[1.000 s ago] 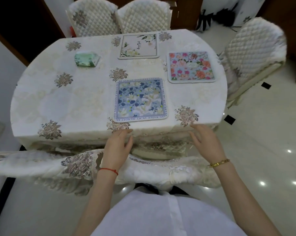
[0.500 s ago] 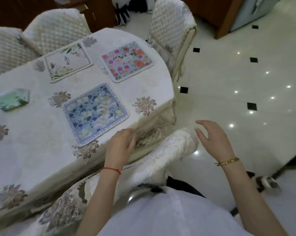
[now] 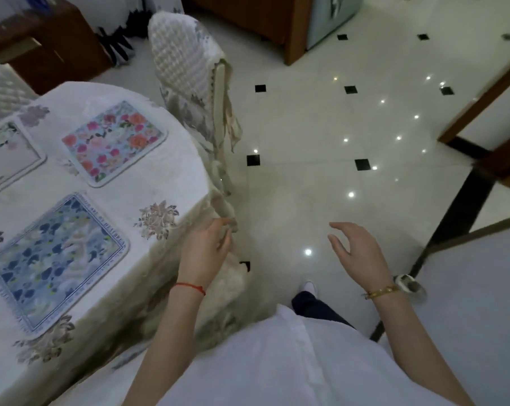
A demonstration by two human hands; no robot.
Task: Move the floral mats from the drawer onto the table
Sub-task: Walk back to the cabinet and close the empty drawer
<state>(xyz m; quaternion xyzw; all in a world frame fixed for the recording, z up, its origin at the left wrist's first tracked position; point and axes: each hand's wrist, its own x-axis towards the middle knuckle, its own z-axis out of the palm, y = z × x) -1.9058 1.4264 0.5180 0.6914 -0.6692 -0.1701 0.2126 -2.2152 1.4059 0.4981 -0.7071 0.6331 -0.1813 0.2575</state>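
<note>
Three floral mats lie flat on the cloth-covered table [image 3: 174, 177]: a blue one [image 3: 57, 259] nearest me, a pink-and-red rose one [image 3: 114, 142] behind it, and a white one [image 3: 4, 153] cut off at the left edge. My left hand [image 3: 206, 250] hovers beside the table's right corner, fingers loosely curled, holding nothing. My right hand [image 3: 359, 253] hangs over the tiled floor, fingers apart and empty. No drawer is in view.
A quilted white chair [image 3: 186, 74] stands at the table's far right. Another covered chair seat [image 3: 230, 276] sits by my left hand. Glossy white floor tiles [image 3: 335, 127] with black insets spread to the right. Wooden furniture [image 3: 277, 22] stands at the back.
The view has swung to the right, away from the table. Both hands have left the table edge; the right one now hangs over the floor.
</note>
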